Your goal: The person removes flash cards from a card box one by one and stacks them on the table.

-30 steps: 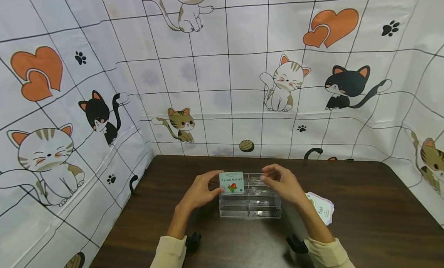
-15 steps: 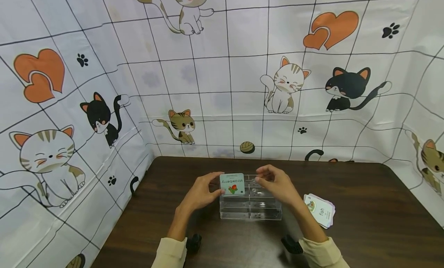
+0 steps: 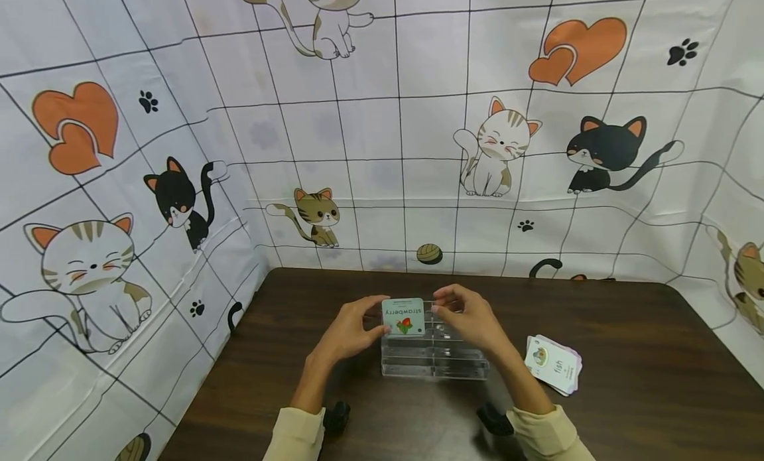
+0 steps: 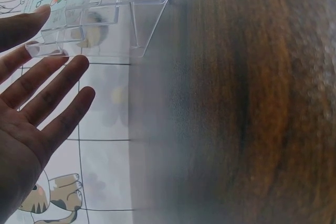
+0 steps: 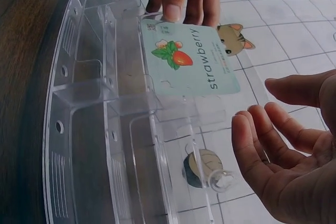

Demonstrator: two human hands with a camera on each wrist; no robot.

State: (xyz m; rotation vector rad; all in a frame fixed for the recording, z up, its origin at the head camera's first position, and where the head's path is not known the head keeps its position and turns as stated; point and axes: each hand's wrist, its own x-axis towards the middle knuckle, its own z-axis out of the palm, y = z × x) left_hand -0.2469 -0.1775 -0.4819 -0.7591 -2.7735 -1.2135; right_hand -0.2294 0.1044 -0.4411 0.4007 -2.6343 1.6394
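Note:
A pale green flashcard (image 3: 403,315) with a strawberry picture stands in the rear left part of a clear tiered acrylic rack (image 3: 434,368). My left hand (image 3: 347,331) pinches the card's left edge, its thumb on the front and a finger behind; the remaining fingers stretch out past the rack in the left wrist view. My right hand (image 3: 474,322) hovers over the rack's back right side. In the right wrist view its fingertips (image 5: 242,129) are bent slightly towards the thumb with nothing between them, a short gap from the card's edge.
A loose pile of white cards (image 3: 555,367), the top one reading "fish", lies on the dark wooden table (image 3: 633,355) right of the rack. A white cat-print sheet (image 3: 394,129) hangs behind and beside the table.
My right hand has moved left across the back of the rack, closer to the strawberry card. My left hand keeps its place at the card. The head view has shifted slightly.

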